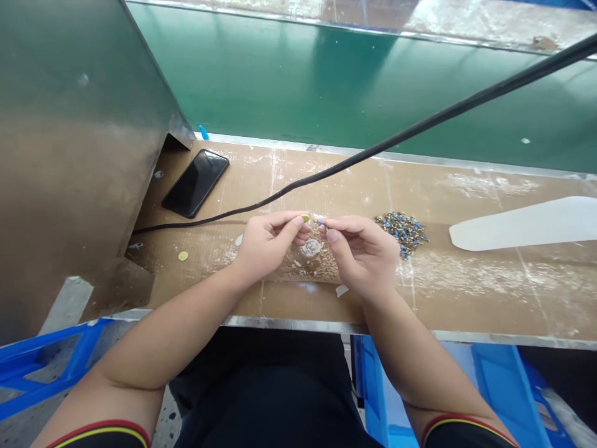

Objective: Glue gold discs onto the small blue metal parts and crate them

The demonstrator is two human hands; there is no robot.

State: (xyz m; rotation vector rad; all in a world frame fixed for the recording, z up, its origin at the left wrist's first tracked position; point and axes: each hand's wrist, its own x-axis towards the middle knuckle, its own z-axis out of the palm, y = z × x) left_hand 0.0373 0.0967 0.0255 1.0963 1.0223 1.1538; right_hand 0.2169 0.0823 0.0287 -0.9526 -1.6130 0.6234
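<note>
My left hand (270,242) pinches a small round yellow disc (305,218) between thumb and forefinger. Close by on the right, my right hand (361,249) is closed on a tiny blue-and-brass screw-like piece (319,223). The two small parts are held near each other, apart by a narrow gap. Below them on the cardboard sits a small clear round container (310,249), partly between my hands. To the right of my right hand lies a heap of small blue and brass pieces (403,233). Another yellow disc (183,256) rests on the cardboard at left.
A black phone (196,182) lies at the back left. A black cable (326,169) crosses the bench diagonally. At right is a long white strip (527,224). A metal panel (69,155) stands at left; a green wall (280,81) closes the back. Blue crates (508,386) stand below the edge.
</note>
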